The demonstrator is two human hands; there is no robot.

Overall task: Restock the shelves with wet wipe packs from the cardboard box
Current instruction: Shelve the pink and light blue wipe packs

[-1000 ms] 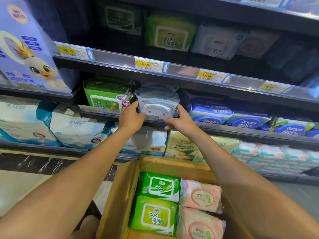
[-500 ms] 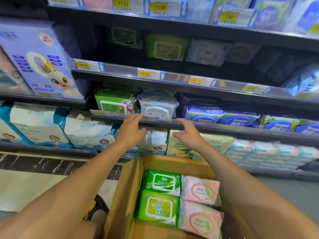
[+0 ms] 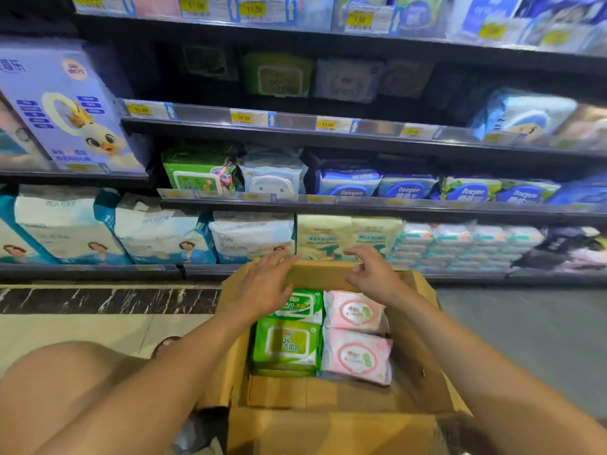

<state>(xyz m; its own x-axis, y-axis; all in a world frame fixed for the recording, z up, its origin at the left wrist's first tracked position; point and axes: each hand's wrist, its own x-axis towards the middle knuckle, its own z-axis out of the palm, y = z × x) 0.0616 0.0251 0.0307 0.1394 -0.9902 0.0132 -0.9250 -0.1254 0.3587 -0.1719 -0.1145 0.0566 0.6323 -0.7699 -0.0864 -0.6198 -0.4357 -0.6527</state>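
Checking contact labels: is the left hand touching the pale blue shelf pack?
Apart. The head view shows the left hand over the cardboard box, well below the pale blue pack.

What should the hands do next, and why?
Probably lower the left hand onto the far green pack just under it and grip it. That hand and the right hand hover empty over the cardboard box, where a near green pack and two pink packs also lie, so a pack must be picked up before anything reaches the shelf.
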